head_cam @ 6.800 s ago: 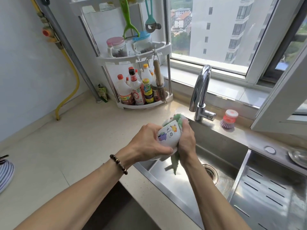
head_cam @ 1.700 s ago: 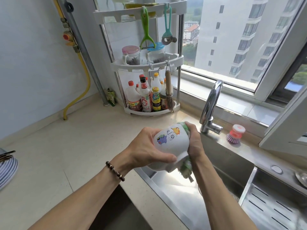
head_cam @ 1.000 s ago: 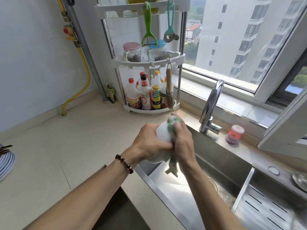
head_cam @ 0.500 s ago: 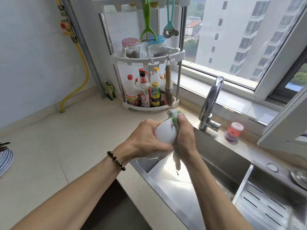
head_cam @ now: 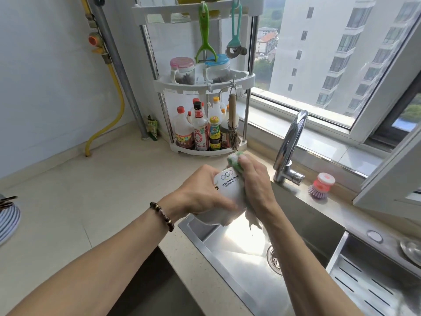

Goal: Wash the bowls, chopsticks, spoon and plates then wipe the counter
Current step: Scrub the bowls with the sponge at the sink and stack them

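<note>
My left hand (head_cam: 200, 192) grips a white printed bowl (head_cam: 229, 187), turned on its side above the left end of the steel sink (head_cam: 230, 254). Against the bowl's far side my right hand (head_cam: 256, 183) presses a green and white cloth (head_cam: 234, 159); a wet tail of it hangs below the bowl. At the far left edge lies a striped plate (head_cam: 9, 221) with dark chopstick tips (head_cam: 8, 199) over it.
A corner rack (head_cam: 205, 87) with sauce bottles and jars stands behind the hands. The chrome tap (head_cam: 289, 149) rises right of them, a pink dish brush (head_cam: 321, 185) beside it. A slotted drain tray (head_cam: 373, 281) fills the sink's right part.
The bowl has turned in my left hand, so that different print faces up. My right hand keeps rubbing the cloth over its far side. The view has shifted slightly.
</note>
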Available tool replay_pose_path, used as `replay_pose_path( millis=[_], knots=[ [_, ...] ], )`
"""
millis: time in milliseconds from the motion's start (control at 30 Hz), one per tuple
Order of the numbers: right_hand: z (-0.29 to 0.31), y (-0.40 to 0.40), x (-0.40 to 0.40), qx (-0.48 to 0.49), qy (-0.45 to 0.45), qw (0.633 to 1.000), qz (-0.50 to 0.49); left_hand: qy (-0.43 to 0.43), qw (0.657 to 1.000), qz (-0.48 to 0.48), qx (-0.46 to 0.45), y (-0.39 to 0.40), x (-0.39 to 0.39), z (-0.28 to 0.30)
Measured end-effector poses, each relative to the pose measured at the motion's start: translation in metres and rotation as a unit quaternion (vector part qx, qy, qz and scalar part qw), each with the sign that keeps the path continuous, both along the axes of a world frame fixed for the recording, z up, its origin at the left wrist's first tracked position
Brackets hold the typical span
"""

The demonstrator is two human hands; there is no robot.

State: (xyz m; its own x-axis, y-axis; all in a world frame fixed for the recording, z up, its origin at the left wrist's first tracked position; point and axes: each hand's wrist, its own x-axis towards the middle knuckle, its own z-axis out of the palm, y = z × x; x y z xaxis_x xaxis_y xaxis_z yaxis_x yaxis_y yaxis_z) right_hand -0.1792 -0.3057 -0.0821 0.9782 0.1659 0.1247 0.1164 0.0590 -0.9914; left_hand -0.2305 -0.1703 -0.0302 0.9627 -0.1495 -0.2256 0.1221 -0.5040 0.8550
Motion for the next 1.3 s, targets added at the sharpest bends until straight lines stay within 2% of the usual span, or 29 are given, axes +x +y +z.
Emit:
replay_pose_path(
  millis=[100, 133, 167, 233, 267, 300, 333, 400, 433, 467, 533, 600, 633, 733, 800, 900, 1033, 1167, 1300],
  knots=[
    [-0.019, 0.008, -0.019, -0.097, -0.089, 0.991, 0.011, -0.044, 0.998, 0.040, 0.006, -0.002, 0.001, -0.013],
    [-0.023, 0.006, -0.021, -0.095, -0.097, 0.991, 0.002, -0.049, 0.998, 0.035, -0.003, -0.004, 0.000, -0.015],
    [-0.019, 0.002, -0.019, -0.046, -0.062, 0.997, -0.005, -0.052, 0.998, 0.027, -0.014, -0.005, -0.002, -0.016],
    [-0.013, -0.005, -0.008, 0.113, 0.106, 0.988, 0.003, -0.053, 0.998, 0.021, -0.027, -0.008, -0.006, -0.015],
    [-0.013, -0.007, -0.005, 0.155, 0.158, 0.975, 0.002, -0.052, 0.998, 0.026, -0.033, -0.010, -0.006, -0.014],
    [-0.015, -0.008, -0.006, 0.161, 0.162, 0.974, -0.005, -0.053, 0.997, 0.034, -0.035, -0.011, -0.006, -0.015],
    [-0.017, -0.005, -0.008, 0.133, 0.119, 0.984, -0.012, -0.054, 0.997, 0.045, -0.035, -0.011, -0.004, -0.016],
    [-0.024, 0.002, -0.015, 0.017, -0.018, 1.000, -0.018, -0.059, 0.997, 0.052, -0.025, -0.011, 0.001, -0.020],
    [-0.025, 0.004, -0.018, -0.010, -0.042, 0.999, -0.014, -0.058, 0.997, 0.046, -0.017, -0.010, 0.003, -0.021],
    [-0.026, 0.003, -0.017, 0.006, -0.026, 1.000, -0.007, -0.056, 0.998, 0.037, -0.010, -0.009, 0.003, -0.020],
    [-0.021, -0.003, -0.009, 0.122, 0.110, 0.986, 0.007, -0.048, 0.998, 0.018, -0.023, -0.007, 0.000, -0.018],
    [-0.021, -0.010, -0.003, 0.187, 0.224, 0.956, 0.029, -0.020, 0.993, 0.055, -0.102, -0.003, -0.006, -0.018],
    [-0.021, -0.011, -0.002, 0.181, 0.228, 0.956, 0.021, -0.006, 0.982, 0.098, -0.159, -0.002, -0.007, -0.020],
    [-0.024, 0.001, -0.008, 0.046, 0.068, 0.995, -0.056, 0.018, 0.912, 0.271, -0.307, -0.008, -0.003, -0.026],
    [-0.030, 0.012, -0.020, -0.027, -0.004, 0.998, -0.059, 0.017, 0.875, 0.351, -0.332, -0.015, 0.002, -0.025],
    [-0.038, 0.017, -0.028, -0.050, -0.026, 0.997, -0.048, 0.008, 0.843, 0.415, -0.342, -0.024, 0.003, -0.022],
    [-0.030, 0.012, -0.015, -0.073, 0.046, 0.995, -0.056, -0.011, 0.839, 0.442, -0.318, -0.034, -0.004, -0.026],
    [-0.015, 0.021, -0.037, -0.105, -0.034, 0.988, -0.104, -0.055, 0.832, 0.469, -0.290, -0.034, 0.003, -0.022],
    [-0.014, 0.029, -0.053, -0.062, -0.060, 0.986, -0.143, -0.074, 0.850, 0.467, -0.235, -0.027, 0.002, -0.020]
  ],
)
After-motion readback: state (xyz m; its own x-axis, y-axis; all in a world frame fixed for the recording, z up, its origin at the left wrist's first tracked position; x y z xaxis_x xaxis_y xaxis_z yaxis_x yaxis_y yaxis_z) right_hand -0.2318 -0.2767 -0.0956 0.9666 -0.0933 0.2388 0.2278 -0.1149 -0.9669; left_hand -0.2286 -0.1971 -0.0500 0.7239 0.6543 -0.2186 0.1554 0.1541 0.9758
